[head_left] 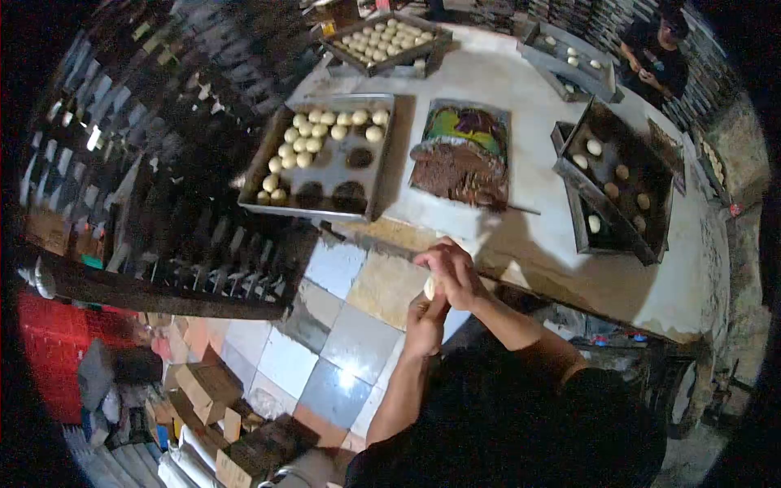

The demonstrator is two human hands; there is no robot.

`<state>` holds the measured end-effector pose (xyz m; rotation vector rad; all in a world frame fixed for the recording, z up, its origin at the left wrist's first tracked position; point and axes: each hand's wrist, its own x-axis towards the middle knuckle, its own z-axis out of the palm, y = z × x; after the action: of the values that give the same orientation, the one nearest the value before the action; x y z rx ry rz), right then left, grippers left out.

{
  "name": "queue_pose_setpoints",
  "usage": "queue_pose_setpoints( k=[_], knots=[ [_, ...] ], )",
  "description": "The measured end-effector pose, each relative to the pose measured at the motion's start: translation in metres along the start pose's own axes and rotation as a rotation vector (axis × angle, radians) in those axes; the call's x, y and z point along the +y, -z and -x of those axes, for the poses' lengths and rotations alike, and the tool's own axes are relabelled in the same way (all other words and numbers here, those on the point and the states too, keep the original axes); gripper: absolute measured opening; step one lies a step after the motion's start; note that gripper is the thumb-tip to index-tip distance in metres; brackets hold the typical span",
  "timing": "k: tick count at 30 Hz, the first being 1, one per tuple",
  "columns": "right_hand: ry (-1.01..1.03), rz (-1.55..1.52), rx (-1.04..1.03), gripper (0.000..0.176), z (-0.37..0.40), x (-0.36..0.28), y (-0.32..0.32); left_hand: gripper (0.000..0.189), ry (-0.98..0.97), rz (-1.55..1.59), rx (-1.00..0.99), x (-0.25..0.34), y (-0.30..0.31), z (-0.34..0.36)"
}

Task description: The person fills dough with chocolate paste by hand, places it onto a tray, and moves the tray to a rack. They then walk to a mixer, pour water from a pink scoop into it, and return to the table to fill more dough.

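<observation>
Here, near the edge of the counter point(537, 191), above open tiled floor point(350, 337), left fingers point(421, 306) and right fingers point(444, 259) gripped dough point(429, 287), which looked small, pale, partly hidden.

Pale cream on dough balls point(315, 130). Dark round blotches on grey tray point(329, 172). Brown in mass point(457, 174); green, yellow, purple on bag point(464, 124). White, tan, blue-grey patchwork across floor tiles point(357, 342).

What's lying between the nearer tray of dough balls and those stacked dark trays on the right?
In the head view, an open colourful bag of brown stuff lies on the pale table between the dough-ball tray and the dark trays.
</observation>
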<state>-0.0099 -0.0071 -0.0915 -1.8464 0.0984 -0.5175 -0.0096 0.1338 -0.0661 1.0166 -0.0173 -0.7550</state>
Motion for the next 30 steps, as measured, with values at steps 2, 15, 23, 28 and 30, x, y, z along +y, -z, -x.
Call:
queue_pose_setpoints(
  k=[2,15,23,28,30],
  knots=[
    [0.208,0.15,-0.041,0.038,0.001,-0.006,0.008,0.038,0.137,0.251,0.004,0.002,-0.003,0.0],
    [-0.179,1.047,-0.238,0.036,-0.037,0.133,0.188,0.043,-0.041,0.064,0.047,0.041,0.02,-0.096],
    [-0.04,1.003,-0.293,0.028,-0.103,0.124,0.178,0.049,-0.16,0.097,0.16,0.053,-0.003,-0.154],
    [-0.138,0.863,-0.625,0.013,-0.126,0.143,0.201,0.046,-0.084,0.103,0.133,0.044,-0.032,-0.176],
    [-0.184,0.4,-0.632,0.016,-0.134,0.138,0.22,0.045,-0.035,0.122,0.191,0.024,-0.03,-0.193]
  ],
)
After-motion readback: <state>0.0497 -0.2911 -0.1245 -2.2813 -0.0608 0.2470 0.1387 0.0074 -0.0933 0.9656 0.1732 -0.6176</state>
